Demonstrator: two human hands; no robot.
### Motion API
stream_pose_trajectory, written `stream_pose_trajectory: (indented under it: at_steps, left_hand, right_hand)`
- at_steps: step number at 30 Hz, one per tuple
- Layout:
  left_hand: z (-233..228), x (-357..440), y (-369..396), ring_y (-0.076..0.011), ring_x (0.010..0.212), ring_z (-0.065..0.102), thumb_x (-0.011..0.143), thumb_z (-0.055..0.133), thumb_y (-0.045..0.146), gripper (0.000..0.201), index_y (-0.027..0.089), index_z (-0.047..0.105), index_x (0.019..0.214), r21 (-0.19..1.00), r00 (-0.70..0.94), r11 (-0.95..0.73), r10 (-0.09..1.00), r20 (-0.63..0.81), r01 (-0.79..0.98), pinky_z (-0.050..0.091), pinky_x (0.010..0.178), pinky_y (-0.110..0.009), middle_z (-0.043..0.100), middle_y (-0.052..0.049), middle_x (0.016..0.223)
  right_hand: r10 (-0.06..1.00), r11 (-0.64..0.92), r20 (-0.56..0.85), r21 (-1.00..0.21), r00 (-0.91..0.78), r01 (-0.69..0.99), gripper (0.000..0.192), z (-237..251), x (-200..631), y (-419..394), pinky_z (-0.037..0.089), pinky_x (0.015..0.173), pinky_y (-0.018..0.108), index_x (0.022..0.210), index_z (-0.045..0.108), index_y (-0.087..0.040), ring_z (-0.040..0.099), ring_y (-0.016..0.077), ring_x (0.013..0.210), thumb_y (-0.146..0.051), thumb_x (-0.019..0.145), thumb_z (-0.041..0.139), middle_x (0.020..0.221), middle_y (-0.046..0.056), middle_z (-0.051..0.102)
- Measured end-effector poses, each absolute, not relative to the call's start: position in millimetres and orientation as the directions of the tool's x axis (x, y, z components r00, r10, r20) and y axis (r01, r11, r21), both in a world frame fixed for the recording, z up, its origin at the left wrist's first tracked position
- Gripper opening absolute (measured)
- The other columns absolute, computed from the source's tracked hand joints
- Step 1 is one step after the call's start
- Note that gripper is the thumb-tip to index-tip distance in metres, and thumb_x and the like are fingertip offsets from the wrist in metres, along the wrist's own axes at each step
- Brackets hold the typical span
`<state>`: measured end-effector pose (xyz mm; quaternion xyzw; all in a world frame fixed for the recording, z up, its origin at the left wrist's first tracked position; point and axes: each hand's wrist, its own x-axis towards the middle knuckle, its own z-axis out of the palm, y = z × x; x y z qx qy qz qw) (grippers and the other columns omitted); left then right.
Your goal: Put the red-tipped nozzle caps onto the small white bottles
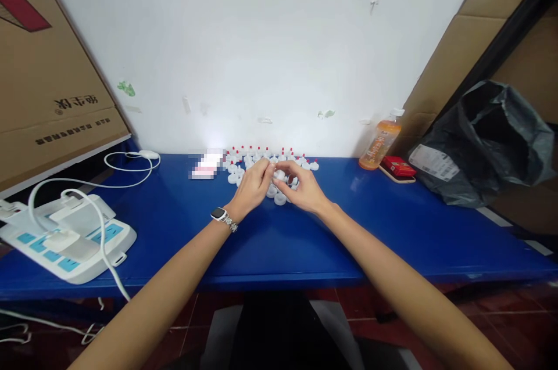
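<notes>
White cap (279, 175) between the right fingers (293, 166)

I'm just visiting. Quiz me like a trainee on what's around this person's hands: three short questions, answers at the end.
1. Fill the gap: several small white plastic caps near the wall have ___ tips.

2. Choose: the clear plastic bottle of orange drink stands on
a) the tiled floor
b) the blue table
c) a cardboard box

3. Which arm wears the watch with a silver metal band?

Key: 1. red; 2. b; 3. the person's left arm.
</notes>
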<state>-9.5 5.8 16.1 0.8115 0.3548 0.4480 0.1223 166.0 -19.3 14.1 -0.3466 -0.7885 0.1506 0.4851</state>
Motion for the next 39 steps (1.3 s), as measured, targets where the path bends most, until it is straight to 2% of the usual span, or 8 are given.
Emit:
stream_pose_trajectory:
  at_steps: [5,12,16,18,22,27,31,39]
  left_hand:
    - [15,-16,6,-0.015,0.071,0.05,0.11,0.027,0.04,0.035,0.022,0.04,0.083,0.536,0.353,-0.718,0.69,0.632,0.445,0.039,0.068,-0.03,0.049,0.0,0.077]
    - [27,-26,-3,-0.0182,0.08,0.053,0.11,0.027,0.034,0.03,0.02,0.046,0.091,0.222,0.587,-0.848,0.499,0.638,0.481,0.044,0.074,-0.033,0.054,-0.006,0.092]
    - [28,-20,-4,-0.019,0.079,0.052,0.109,0.028,0.035,0.031,0.02,0.047,0.09,0.091,0.606,-0.856,0.431,0.668,0.509,0.044,0.073,-0.033,0.054,-0.007,0.092]
    - [27,-18,-3,-0.0182,0.076,0.052,0.109,0.027,0.036,0.033,0.02,0.046,0.088,0.157,0.563,-0.85,0.461,0.686,0.503,0.044,0.071,-0.033,0.053,-0.006,0.09]
    - [21,-12,2,-0.0153,0.069,0.048,0.109,0.028,0.045,0.04,0.021,0.042,0.081,0.491,0.395,-0.787,0.614,0.684,0.373,0.042,0.068,-0.03,0.049,-0.001,0.077]
    - [12,-6,12,-0.0129,0.063,0.043,0.101,0.04,0.06,0.048,0.02,0.046,0.075,0.813,0.254,-0.561,0.818,0.516,0.155,0.039,0.061,-0.028,0.043,0.002,0.068]
    - [16,1,12,-0.0095,0.054,0.03,0.092,0.052,0.06,0.05,0.021,0.035,0.065,0.921,0.196,-0.39,0.903,0.381,0.007,0.032,0.053,-0.026,0.028,0.005,0.06]
    - [22,4,12,-0.009,0.052,0.031,0.09,0.051,0.03,0.034,0.021,0.035,0.061,0.986,0.153,-0.166,0.974,0.169,-0.034,0.029,0.05,-0.024,0.032,0.005,0.058]
  right_hand:
    - [0.794,0.608,0.561,-0.747,-0.236,0.27,0.034,13,163,-22,0.051,0.074,0.032,0.122,0.063,-0.023,0.065,0.017,0.077,-0.046,0.097,0.056,0.086,0.002,0.068]
    - [0.917,0.173,0.221,-0.97,-0.332,-0.168,0.047,15,164,-22,0.042,0.056,0.031,0.104,0.064,-0.019,0.059,0.0155,0.051,-0.063,0.092,0.056,0.063,-0.002,0.06]
    - [0.912,0.162,0.229,-0.963,-0.339,-0.214,0.045,19,168,-24,0.039,0.054,0.028,0.097,0.06,-0.019,0.061,0.015,0.051,-0.064,0.09,0.06,0.064,-0.001,0.062]
    - [0.907,0.198,0.253,-0.961,-0.336,-0.192,0.044,21,169,-24,0.039,0.055,0.027,0.097,0.059,-0.019,0.064,0.0151,0.055,-0.063,0.089,0.063,0.068,0.0,0.065]
    - [0.869,0.402,0.398,-0.914,-0.294,-0.049,0.039,22,167,-25,0.045,0.061,0.028,0.107,0.059,-0.021,0.067,0.016,0.07,-0.055,0.088,0.068,0.082,0.002,0.069]
    - [0.729,0.683,0.633,-0.643,-0.262,0.346,0.025,24,165,-32,0.05,0.072,0.031,0.115,0.062,-0.023,0.064,0.0171,0.083,-0.035,0.093,0.064,0.098,0.004,0.069]
    - [0.663,0.713,0.692,-0.465,-0.286,0.525,0.023,27,165,-34,0.051,0.08,0.035,0.115,0.063,-0.025,0.063,0.0186,0.08,-0.028,0.092,0.063,0.098,0.004,0.069]
    - [0.592,0.728,0.744,-0.329,-0.31,0.602,0.022,31,166,-38,0.053,0.081,0.036,0.108,0.067,-0.023,0.063,0.0205,0.091,-0.015,0.091,0.055,0.111,0.009,0.062]
